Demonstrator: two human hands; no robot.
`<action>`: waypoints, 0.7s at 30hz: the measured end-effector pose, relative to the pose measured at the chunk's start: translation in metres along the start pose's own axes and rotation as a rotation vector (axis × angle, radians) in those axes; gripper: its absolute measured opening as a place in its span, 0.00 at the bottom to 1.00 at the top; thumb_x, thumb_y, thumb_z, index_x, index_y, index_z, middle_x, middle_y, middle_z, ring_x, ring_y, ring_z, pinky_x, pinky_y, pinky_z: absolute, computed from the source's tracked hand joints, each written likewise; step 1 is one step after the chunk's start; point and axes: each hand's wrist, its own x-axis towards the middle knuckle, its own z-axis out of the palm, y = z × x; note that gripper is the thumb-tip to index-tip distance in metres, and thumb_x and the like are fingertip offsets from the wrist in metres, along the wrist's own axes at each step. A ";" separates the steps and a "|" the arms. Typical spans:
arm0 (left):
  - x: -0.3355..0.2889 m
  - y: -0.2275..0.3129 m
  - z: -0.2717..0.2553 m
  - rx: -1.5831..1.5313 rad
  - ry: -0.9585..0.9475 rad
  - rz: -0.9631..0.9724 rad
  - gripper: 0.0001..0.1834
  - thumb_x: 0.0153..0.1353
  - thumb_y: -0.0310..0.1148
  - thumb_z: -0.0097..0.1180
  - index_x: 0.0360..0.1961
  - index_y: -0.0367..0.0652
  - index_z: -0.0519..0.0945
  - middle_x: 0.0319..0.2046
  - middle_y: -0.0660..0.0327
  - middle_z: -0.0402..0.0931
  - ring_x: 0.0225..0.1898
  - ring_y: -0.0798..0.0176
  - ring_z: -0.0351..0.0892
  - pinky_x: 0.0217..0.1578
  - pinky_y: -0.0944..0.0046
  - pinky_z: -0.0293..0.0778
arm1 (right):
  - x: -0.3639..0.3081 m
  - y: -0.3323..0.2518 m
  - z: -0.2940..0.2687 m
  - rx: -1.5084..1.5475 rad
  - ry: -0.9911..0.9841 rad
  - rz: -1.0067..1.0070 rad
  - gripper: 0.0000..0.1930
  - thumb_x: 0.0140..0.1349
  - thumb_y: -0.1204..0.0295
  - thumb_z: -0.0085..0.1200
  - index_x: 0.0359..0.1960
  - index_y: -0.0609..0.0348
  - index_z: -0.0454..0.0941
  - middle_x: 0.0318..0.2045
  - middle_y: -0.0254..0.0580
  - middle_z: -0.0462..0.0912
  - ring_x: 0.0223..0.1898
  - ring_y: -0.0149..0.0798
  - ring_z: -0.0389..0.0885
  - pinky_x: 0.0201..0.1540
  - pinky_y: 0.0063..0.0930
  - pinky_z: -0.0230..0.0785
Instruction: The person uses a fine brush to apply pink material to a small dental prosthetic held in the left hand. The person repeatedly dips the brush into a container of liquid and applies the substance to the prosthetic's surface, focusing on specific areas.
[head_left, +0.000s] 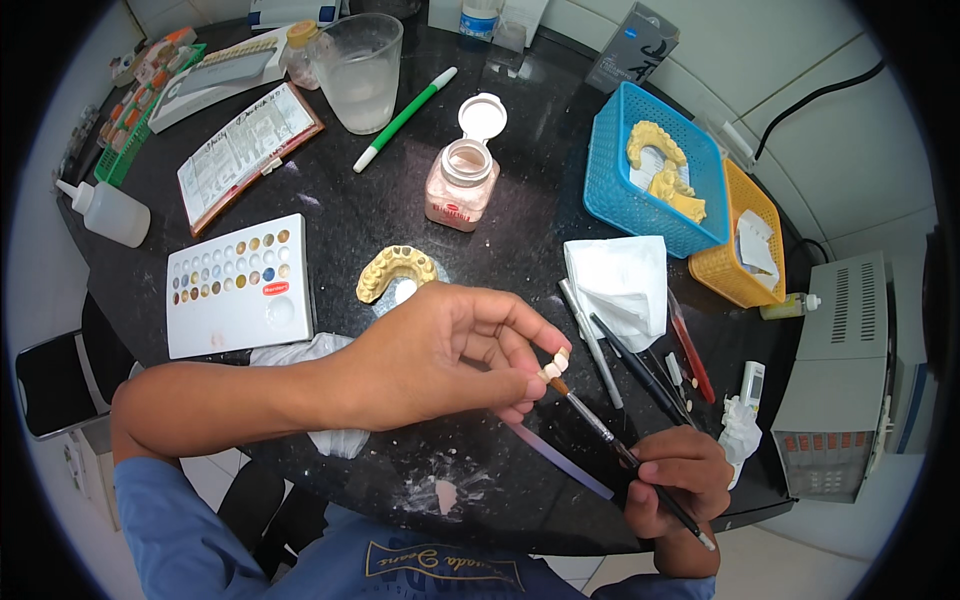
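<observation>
My left hand (440,355) reaches across the black table and pinches a small white dental bridge (555,367) between thumb and fingertips. From the right, my right hand (685,475) grips a fine paintbrush (598,425) by its dark handle. The brown bristles meet the lower side of the bridge, or come very near it. Just behind my left hand lies a yellow plaster dental model (385,272), partly covered by the hand. An open jar of pinkish powder (463,185) stands beyond, its white lid flipped up.
A white palette (238,290) with several coloured wells lies left. A cloudy water cup (362,80) and green marker (405,120) are farther back. The blue basket (608,185) holds plaster models. Beside a folded white tissue (620,290) lie several tools; a grey furnace-like machine (832,370) stands right.
</observation>
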 end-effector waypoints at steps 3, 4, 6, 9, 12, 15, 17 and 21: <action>0.000 -0.001 0.001 0.001 0.001 0.017 0.18 0.63 0.22 0.59 0.54 0.29 0.73 0.36 0.59 0.79 0.37 0.69 0.82 0.41 0.69 0.81 | -0.004 -0.003 -0.001 0.038 0.065 0.007 0.09 0.50 0.79 0.61 0.34 0.60 0.77 0.23 0.45 0.82 0.22 0.37 0.83 0.24 0.25 0.76; -0.001 -0.002 0.001 0.011 0.000 0.034 0.18 0.63 0.22 0.59 0.54 0.29 0.73 0.36 0.60 0.78 0.37 0.69 0.82 0.41 0.69 0.81 | -0.008 -0.004 -0.002 0.069 0.114 0.014 0.08 0.51 0.78 0.59 0.35 0.61 0.77 0.24 0.45 0.81 0.21 0.37 0.83 0.24 0.25 0.76; -0.002 -0.004 0.002 0.036 0.007 0.052 0.18 0.63 0.21 0.59 0.54 0.29 0.73 0.37 0.60 0.78 0.37 0.69 0.82 0.42 0.69 0.82 | -0.015 -0.005 0.002 0.108 0.224 -0.003 0.07 0.59 0.76 0.57 0.39 0.63 0.75 0.29 0.49 0.78 0.21 0.35 0.79 0.23 0.23 0.74; -0.005 -0.004 0.004 0.080 0.030 0.057 0.18 0.62 0.20 0.58 0.54 0.29 0.73 0.37 0.60 0.77 0.37 0.69 0.82 0.42 0.68 0.82 | -0.012 -0.006 0.004 -0.003 0.339 0.037 0.12 0.68 0.65 0.54 0.45 0.60 0.70 0.37 0.47 0.68 0.24 0.31 0.71 0.22 0.19 0.69; 0.002 -0.006 0.007 0.131 0.042 0.071 0.18 0.61 0.19 0.59 0.53 0.30 0.74 0.37 0.61 0.78 0.38 0.70 0.81 0.42 0.69 0.81 | -0.003 -0.007 -0.020 0.048 0.416 0.023 0.10 0.72 0.67 0.47 0.48 0.59 0.70 0.42 0.45 0.67 0.32 0.33 0.74 0.28 0.18 0.70; 0.002 -0.006 0.010 0.378 0.069 0.165 0.18 0.60 0.20 0.61 0.52 0.30 0.75 0.38 0.60 0.79 0.39 0.70 0.81 0.43 0.70 0.80 | 0.015 -0.018 -0.037 0.172 0.599 0.034 0.08 0.72 0.72 0.43 0.46 0.64 0.68 0.43 0.46 0.68 0.40 0.36 0.77 0.33 0.22 0.76; -0.001 0.000 0.018 0.445 0.134 0.220 0.18 0.59 0.21 0.63 0.51 0.32 0.76 0.38 0.61 0.79 0.40 0.70 0.81 0.44 0.70 0.79 | 0.020 -0.033 -0.051 0.137 0.412 0.165 0.07 0.70 0.76 0.47 0.47 0.66 0.71 0.39 0.44 0.74 0.39 0.32 0.79 0.37 0.23 0.75; -0.021 0.013 0.027 0.538 0.218 0.307 0.18 0.58 0.22 0.64 0.49 0.33 0.75 0.36 0.61 0.80 0.40 0.71 0.81 0.44 0.71 0.78 | 0.025 -0.048 -0.039 -0.143 -0.093 0.450 0.14 0.60 0.80 0.60 0.48 0.63 0.77 0.31 0.39 0.80 0.30 0.30 0.80 0.35 0.23 0.74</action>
